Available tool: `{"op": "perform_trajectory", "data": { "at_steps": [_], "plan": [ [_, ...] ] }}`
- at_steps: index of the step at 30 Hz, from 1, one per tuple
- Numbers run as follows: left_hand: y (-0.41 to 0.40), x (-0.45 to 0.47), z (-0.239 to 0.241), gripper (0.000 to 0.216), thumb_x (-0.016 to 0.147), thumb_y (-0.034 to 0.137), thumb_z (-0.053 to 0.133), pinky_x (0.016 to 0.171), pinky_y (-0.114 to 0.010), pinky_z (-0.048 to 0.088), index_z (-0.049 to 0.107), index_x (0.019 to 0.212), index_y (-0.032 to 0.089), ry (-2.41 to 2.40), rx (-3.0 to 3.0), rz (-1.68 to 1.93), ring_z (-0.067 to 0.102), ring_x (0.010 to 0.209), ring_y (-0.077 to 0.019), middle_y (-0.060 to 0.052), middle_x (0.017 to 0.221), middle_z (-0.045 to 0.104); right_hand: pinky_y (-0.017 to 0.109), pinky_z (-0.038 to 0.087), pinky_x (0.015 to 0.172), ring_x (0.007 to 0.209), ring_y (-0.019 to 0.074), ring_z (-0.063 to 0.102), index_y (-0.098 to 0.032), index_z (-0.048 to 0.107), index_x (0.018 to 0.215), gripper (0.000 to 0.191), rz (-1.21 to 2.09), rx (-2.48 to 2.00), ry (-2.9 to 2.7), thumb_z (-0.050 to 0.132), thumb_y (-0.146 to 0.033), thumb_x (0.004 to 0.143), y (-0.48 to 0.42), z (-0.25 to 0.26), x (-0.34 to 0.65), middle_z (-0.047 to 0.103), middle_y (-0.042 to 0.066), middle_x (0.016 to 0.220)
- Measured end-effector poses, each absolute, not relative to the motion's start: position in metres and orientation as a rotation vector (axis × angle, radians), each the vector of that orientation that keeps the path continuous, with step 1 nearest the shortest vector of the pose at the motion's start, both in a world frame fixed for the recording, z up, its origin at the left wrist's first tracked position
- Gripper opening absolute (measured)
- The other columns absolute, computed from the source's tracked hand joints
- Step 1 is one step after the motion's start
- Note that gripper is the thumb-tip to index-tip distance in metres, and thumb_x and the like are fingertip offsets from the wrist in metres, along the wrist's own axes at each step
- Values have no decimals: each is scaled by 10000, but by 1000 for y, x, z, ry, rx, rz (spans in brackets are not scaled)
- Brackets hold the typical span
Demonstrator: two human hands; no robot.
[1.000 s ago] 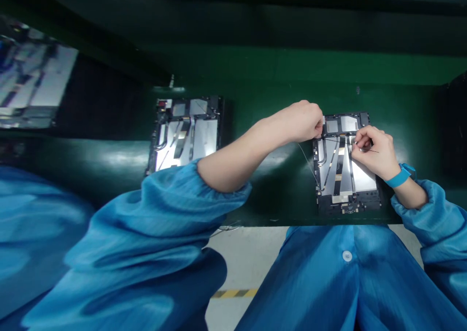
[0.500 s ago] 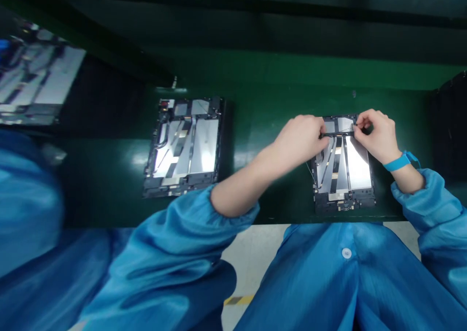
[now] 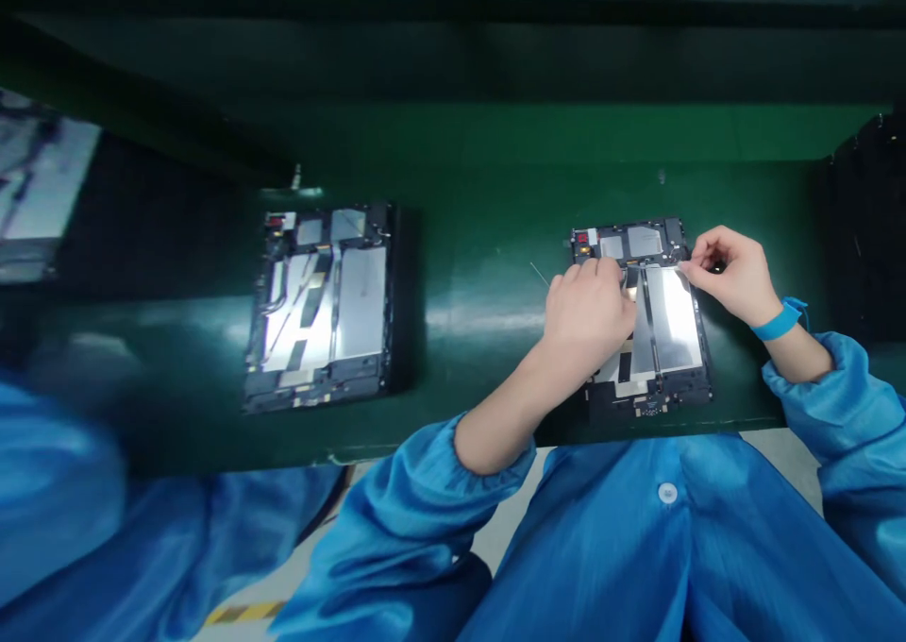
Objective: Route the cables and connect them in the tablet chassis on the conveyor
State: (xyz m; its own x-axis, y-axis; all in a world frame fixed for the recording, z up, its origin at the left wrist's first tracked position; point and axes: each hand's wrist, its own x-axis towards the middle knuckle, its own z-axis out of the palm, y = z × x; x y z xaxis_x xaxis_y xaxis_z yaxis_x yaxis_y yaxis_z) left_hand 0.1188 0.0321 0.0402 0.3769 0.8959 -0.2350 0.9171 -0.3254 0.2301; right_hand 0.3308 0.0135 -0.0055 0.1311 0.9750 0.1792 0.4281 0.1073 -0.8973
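Observation:
An opened tablet lies on the green bench in front of me, its metal plates, dark ribbon cables and circuit parts exposed. Across its left side, my left hand is closed with curled fingers and covers part of the inside. A thin wire pokes out to the left from behind that hand and appears gripped in it. My right hand, wearing a blue wrist strap, pinches thumb and forefinger together at the tablet's upper right edge. Whatever lies between those fingertips is too small to make out.
A second opened tablet rests to the left on the bench. Farther left is another exposed device, partly cut off. Dark stacked items stand at the right. A person's blue sleeve is at lower left.
My left hand has moved from the tablet's upper edge down and over its left middle, uncovering the top left corner. My right hand stays at the right edge, slightly lower. The view has shifted.

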Motion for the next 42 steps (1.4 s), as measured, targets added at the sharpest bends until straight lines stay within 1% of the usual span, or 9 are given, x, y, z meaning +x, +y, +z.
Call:
{"op": "perform_trajectory", "data": {
  "at_steps": [4, 7, 13, 18, 22, 26, 30, 33, 42],
  "plan": [
    [34, 118, 41, 227, 918, 234, 542, 901, -472, 553, 722, 1028, 151, 1579, 2279, -58, 717, 1039, -360, -169, 1028, 771, 287, 529, 629, 628, 133, 626, -229, 603, 731, 167, 825, -1485, -1296, 766, -254, 703, 17, -14, 332, 654, -41, 671],
    [34, 121, 45, 211, 923, 207, 522, 884, -470, 556, 726, 952, 160, 1591, 2213, -115, 724, 1002, -360, -161, 958, 765, 294, 551, 644, 642, 136, 645, -230, 594, 740, 169, 868, -1479, -1272, 757, -252, 703, 18, -16, 332, 668, -32, 688],
    [32, 120, 43, 263, 946, 300, 557, 877, -469, 576, 719, 1056, 124, 1683, 2308, -98, 722, 1022, -366, -213, 1064, 752, 294, 559, 646, 648, 135, 647, -235, 578, 751, 172, 867, -1481, -1272, 747, -238, 721, 18, -17, 331, 663, -37, 689],
    [39, 122, 39, 208, 880, 225, 595, 843, -455, 585, 718, 1025, 141, 1678, 2308, -98, 726, 1014, -366, -196, 1031, 757, 285, 545, 636, 631, 128, 640, -225, 590, 741, 157, 866, -1470, -1245, 744, -213, 714, 19, -18, 330, 661, -40, 673],
    [41, 118, 40, 138, 836, 139, 566, 774, -416, 554, 676, 895, 198, 1635, 2192, -60, 714, 922, -318, -131, 934, 747, 286, 541, 635, 623, 125, 632, -221, 590, 745, 166, 893, -1459, -1226, 752, -220, 706, 20, -18, 330, 662, -41, 669],
    [40, 110, 42, 81, 812, 137, 574, 763, -379, 522, 621, 814, 203, 1579, 2114, 90, 660, 809, -243, -74, 878, 706, 297, 549, 650, 625, 129, 633, -218, 593, 757, 183, 945, -1433, -1222, 763, -250, 695, 20, -17, 330, 656, -36, 672],
    [47, 117, 39, 137, 863, 184, 583, 903, -400, 519, 689, 950, 191, 1431, 2216, 384, 656, 954, -245, -81, 1027, 732, 293, 546, 655, 626, 126, 627, -226, 584, 749, 187, 977, -1434, -1203, 757, -248, 682, 20, -15, 331, 645, -44, 663],
    [63, 130, 34, 163, 919, 232, 587, 987, -434, 489, 742, 945, 187, 1188, 2298, 358, 654, 1022, -261, -82, 1027, 761, 291, 541, 647, 616, 124, 622, -229, 574, 740, 200, 985, -1438, -1198, 759, -250, 667, 21, -15, 333, 643, -46, 657],
    [92, 142, 30, 144, 855, 211, 685, 845, -339, 517, 826, 855, 181, 1086, 2161, 294, 706, 833, -205, -52, 904, 806, 294, 530, 634, 607, 127, 623, -233, 563, 728, 240, 1001, -1412, -1191, 777, -290, 637, 23, -13, 337, 651, -40, 653]
  ]
}}
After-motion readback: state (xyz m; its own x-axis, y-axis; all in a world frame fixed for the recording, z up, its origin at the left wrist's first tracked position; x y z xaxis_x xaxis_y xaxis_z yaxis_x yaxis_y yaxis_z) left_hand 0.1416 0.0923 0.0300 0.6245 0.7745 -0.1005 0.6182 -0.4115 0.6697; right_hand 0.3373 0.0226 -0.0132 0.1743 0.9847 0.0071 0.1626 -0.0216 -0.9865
